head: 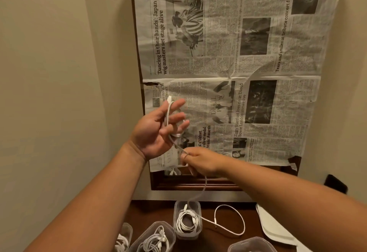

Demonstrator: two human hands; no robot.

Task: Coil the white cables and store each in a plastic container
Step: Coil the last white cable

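The left hand [158, 126] is held up with the palm showing and its fingers straight and spread wide. A white cable [167, 112] is looped around those fingers, and its plug end sticks up above them. The right hand [200, 160] is just below, and its fingertips pinch the same cable. From there the cable hangs down toward the brown table [218, 239]. It is blurry here. On the table, under the hands, stands a clear plastic box [186, 234] with a wound-up cable [185, 222] inside. Two more boxes [153, 237] sit to its left, each with cables in it. Another box [252, 244] peeks in at the bottom right. A loose cable [230, 208] lies in a big loop on the table beside the middle box. A newspaper [238, 72] hangs on the wall behind the hands.
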